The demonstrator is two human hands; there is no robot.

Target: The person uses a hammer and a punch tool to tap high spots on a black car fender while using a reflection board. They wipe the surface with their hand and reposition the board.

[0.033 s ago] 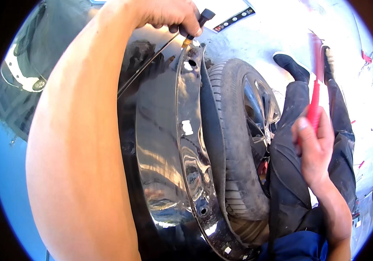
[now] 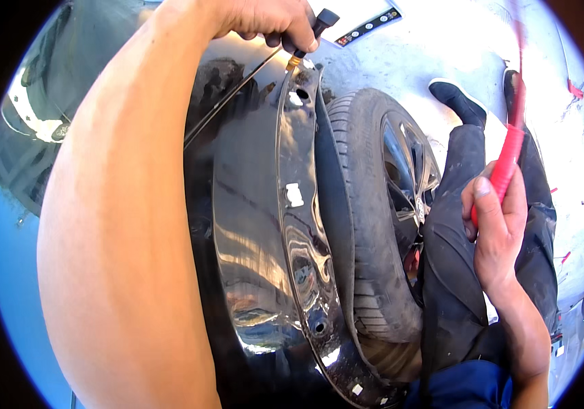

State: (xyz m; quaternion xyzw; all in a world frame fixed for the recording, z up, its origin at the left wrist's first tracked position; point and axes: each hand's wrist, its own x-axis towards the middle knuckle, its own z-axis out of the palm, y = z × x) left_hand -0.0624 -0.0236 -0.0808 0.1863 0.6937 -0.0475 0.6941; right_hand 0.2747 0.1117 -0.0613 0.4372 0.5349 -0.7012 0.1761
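My left hand (image 2: pixel 275 24) is closed round a black punch-like tool (image 2: pixel 322 26) with a flat head and a yellowish-brown tip. The tip meets the upper end of the glossy black car body panel (image 2: pixel 248 204), at its edge flange. My right hand (image 2: pixel 500 228) grips a red-handled tool (image 2: pixel 509 160), raised over my legs to the right of the wheel. Its far end is blurred and runs out past the top of the picture, so its head cannot be made out. A thin dark rod (image 2: pixel 231 99) slants down below my left hand.
The car's tyre (image 2: pixel 374 204) and spoked wheel (image 2: pixel 411 170) stand just right of the flange. My legs in dark trousers (image 2: pixel 466 184) stretch across the pale floor (image 2: pixel 401 68). A dark strip with round marks (image 2: pixel 368 28) lies at the top. Another car (image 2: pixel 26 123) is at far left.
My right hand has shifted slightly right, and the red-handled tool now leans further right. My left hand and the black tool stay nearly where they were.
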